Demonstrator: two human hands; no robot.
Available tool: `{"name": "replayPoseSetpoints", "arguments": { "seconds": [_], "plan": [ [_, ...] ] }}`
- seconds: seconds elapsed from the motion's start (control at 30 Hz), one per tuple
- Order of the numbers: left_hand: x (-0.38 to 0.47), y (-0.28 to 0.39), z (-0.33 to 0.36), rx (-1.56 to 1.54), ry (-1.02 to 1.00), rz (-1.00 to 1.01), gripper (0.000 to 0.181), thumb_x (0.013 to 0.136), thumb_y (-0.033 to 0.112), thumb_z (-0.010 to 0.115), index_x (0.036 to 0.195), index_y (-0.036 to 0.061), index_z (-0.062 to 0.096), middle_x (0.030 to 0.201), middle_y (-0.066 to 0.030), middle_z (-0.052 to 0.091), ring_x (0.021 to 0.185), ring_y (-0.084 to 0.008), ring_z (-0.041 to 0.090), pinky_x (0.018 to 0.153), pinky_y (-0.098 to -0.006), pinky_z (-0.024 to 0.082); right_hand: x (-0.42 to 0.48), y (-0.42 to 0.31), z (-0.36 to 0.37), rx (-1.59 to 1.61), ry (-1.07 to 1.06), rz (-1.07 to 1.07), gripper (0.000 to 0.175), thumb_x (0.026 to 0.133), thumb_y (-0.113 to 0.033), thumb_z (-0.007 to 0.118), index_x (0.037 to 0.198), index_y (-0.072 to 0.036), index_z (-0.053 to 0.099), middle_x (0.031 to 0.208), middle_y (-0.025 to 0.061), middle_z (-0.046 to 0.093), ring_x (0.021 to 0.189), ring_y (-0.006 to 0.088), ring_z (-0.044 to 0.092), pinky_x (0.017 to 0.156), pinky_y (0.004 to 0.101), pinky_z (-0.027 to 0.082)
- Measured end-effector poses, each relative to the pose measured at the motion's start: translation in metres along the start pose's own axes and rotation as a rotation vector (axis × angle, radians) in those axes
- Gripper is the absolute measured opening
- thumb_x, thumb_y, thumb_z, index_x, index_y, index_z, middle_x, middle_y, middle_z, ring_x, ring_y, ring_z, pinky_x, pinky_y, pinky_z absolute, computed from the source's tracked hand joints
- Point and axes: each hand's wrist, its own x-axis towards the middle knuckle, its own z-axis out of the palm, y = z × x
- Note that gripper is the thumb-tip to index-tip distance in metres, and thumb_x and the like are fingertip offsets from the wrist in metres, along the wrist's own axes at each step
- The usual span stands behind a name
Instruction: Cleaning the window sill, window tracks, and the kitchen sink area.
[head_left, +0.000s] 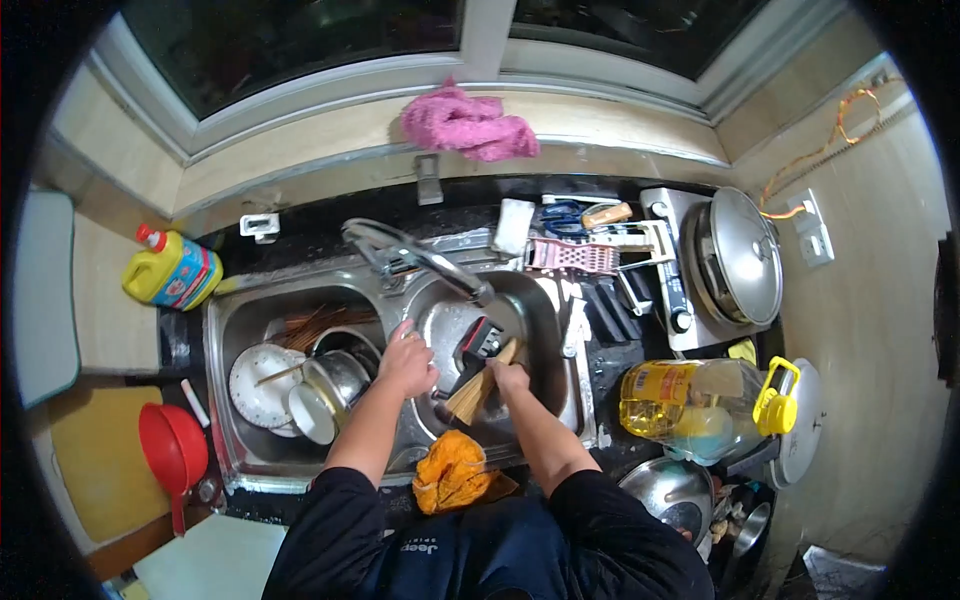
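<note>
My right hand (510, 375) holds a bundled bamboo scrubbing brush (471, 394) over the right basin (551, 352) of a steel double sink. Beside the brush in that basin is a black utensil with a red edge and a slotted head (484, 339); its handle runs down to the left. My left hand (409, 364) is at the divider between the basins, with its fingers partly curled; whether it touches or grips something is unclear. A chrome faucet (442, 270) arches above the right basin. An orange cloth (451, 472) lies on the sink's front edge.
White plates (259, 382), metal pots (341, 379) and thin sticks (322, 326) fill the left basin. A yellow detergent bottle (176, 270) and red ladle (172, 446) are left. Rightward are a pink grater (574, 256), cooktop (671, 300), oil jug (690, 397) and metal bowl (667, 491).
</note>
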Motion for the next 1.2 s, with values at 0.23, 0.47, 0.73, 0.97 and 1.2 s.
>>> {"name": "replayPoseSetpoints", "arguments": {
  "seconds": [0.23, 0.47, 0.73, 0.97, 1.2],
  "plan": [
    [-0.004, 0.000, -0.003, 0.016, 0.015, -0.003, 0.030, 0.074, 0.032, 0.057, 0.077, 0.0069, 0.073, 0.087, -0.0096, 0.070, 0.102, -0.0218, 0.060, 0.115, -0.0453, 0.018, -0.094, -0.040, -0.101, -0.001, 0.142, -0.657, 0.048, 0.075, -0.041, 0.070, 0.107, -0.006, 0.063, 0.091, 0.0200, 0.070, 0.091, 0.0364, 0.067, 0.082, 0.0429, 0.052],
    [0.004, -0.004, 0.017, 0.046, 0.151, 0.024, 0.020, 0.066, 0.031, 0.064, 0.062, 0.0118, 0.069, 0.076, -0.0082, 0.066, 0.090, -0.0221, 0.062, 0.115, -0.0439, 0.021, -0.120, -0.078, -0.262, -0.490, 0.645, -0.455, 0.047, 0.076, -0.040, 0.072, 0.102, -0.004, 0.059, 0.095, 0.0204, 0.069, 0.090, 0.0366, 0.068, 0.079, 0.0467, 0.053],
    [0.003, 0.008, 0.001, 0.071, 0.069, 0.029, 0.028, 0.073, 0.035, 0.061, 0.076, 0.0101, 0.073, 0.086, -0.0085, 0.068, 0.100, -0.0215, 0.060, 0.116, -0.0438, 0.018, -0.032, -0.065, -0.271, -0.372, 0.833, -0.243, 0.072, 0.089, -0.014, 0.050, 0.150, 0.000, 0.014, 0.121, 0.0242, 0.057, 0.093, 0.0412, 0.066, 0.080, 0.0496, 0.054],
    [-0.001, 0.004, 0.001, 0.104, 0.026, 0.001, 0.035, 0.078, 0.039, 0.058, 0.083, 0.0095, 0.075, 0.090, -0.0087, 0.070, 0.103, -0.0209, 0.061, 0.116, -0.0443, 0.017, -0.031, -0.052, -0.242, -0.582, 1.027, -0.315, 0.058, 0.092, -0.016, 0.047, 0.148, -0.014, 0.032, 0.144, 0.0226, 0.037, 0.107, 0.0340, 0.053, 0.082, 0.0470, 0.044],
    [0.003, 0.011, -0.008, 0.119, -0.043, -0.006, 0.034, 0.077, 0.038, 0.056, 0.083, 0.0107, 0.076, 0.093, -0.0086, 0.070, 0.105, -0.0195, 0.060, 0.116, -0.0439, 0.015, -0.030, -0.042, -0.239, -0.599, 1.177, -0.390, 0.059, 0.086, -0.012, 0.050, 0.144, -0.012, 0.038, 0.146, 0.0245, 0.033, 0.114, 0.0353, 0.048, 0.085, 0.0442, 0.042]
  ]
}}
